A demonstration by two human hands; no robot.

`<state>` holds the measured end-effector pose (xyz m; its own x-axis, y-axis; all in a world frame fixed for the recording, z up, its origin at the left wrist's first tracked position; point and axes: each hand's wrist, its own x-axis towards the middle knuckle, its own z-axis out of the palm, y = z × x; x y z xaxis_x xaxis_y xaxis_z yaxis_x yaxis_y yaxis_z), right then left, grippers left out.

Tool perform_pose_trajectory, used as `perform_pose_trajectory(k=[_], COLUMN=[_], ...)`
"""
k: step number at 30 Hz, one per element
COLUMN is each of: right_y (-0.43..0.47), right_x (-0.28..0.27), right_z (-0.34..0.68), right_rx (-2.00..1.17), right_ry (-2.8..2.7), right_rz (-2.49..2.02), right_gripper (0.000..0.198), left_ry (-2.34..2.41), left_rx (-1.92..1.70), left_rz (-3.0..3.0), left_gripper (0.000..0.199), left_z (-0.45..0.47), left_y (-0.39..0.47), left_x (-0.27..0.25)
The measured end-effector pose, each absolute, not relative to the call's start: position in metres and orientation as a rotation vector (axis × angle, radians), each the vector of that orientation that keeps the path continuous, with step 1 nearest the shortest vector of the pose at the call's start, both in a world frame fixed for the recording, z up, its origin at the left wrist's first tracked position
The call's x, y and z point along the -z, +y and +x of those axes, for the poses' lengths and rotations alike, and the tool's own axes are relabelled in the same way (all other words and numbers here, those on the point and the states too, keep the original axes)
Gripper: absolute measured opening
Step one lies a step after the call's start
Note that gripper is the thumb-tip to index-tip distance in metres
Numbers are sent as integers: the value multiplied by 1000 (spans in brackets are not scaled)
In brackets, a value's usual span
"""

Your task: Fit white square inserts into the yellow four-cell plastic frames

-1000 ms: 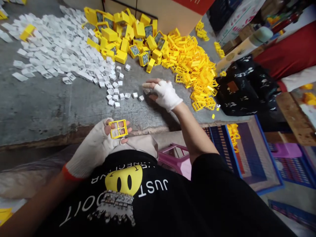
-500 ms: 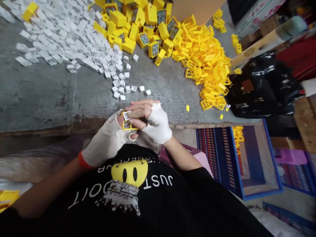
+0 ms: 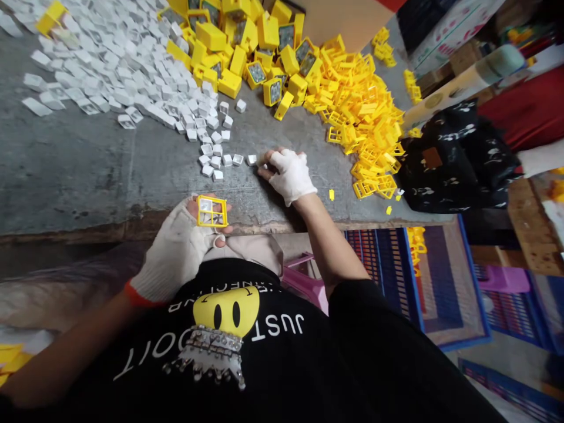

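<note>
My left hand (image 3: 178, 241), in a white fingerless glove with an orange cuff, holds a small yellow window-like frame (image 3: 212, 218) just over the table's front edge. Bars divide the frame into several openings, and a white square cap (image 3: 205, 204) sits in its upper-left one. My right hand (image 3: 288, 175), gloved the same way, rests on the grey tabletop with its fingertips closed around a small white cap that they mostly hide. Just left of those fingertips lies another white cap (image 3: 251, 160), at the end of a loose row.
A spread of white caps (image 3: 145, 76) covers the back left. Yellow boxes (image 3: 231, 82) and a heap of yellow frames (image 3: 365, 111) lie at the back and right. Beyond are a cardboard box (image 3: 339, 23) and a black patterned bag (image 3: 453, 164). Blue crates (image 3: 480, 282) stand below right.
My right hand has left the yellow frame and reached forward and right to the cap at the row's end. My left hand has shifted slightly left, still holding the frame.
</note>
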<state>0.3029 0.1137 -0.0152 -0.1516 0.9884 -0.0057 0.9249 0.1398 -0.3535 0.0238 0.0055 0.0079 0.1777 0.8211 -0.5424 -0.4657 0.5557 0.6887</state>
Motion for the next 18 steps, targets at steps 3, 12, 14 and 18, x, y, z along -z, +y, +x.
perform_pose_trajectory(k=[3, 12, 14, 18], right_y=[88, 11, 9, 7], right_x=[25, 31, 32, 30], right_z=[297, 254, 248, 245], right_rx=[-532, -587, -522, -369], right_ry=[-2024, -1773, -1779, -1882], right_rz=[-1527, -1137, -1081, -1178], right_gripper=[10, 39, 39, 41], left_ry=[1063, 852, 837, 816], left_rx=[-991, -1077, -1098, -1170], left_rz=[383, 444, 431, 438], left_gripper=[35, 36, 35, 35], left_z=[28, 37, 36, 38], left_y=[6, -6, -8, -9], left_x=[-11, -14, -13, -13])
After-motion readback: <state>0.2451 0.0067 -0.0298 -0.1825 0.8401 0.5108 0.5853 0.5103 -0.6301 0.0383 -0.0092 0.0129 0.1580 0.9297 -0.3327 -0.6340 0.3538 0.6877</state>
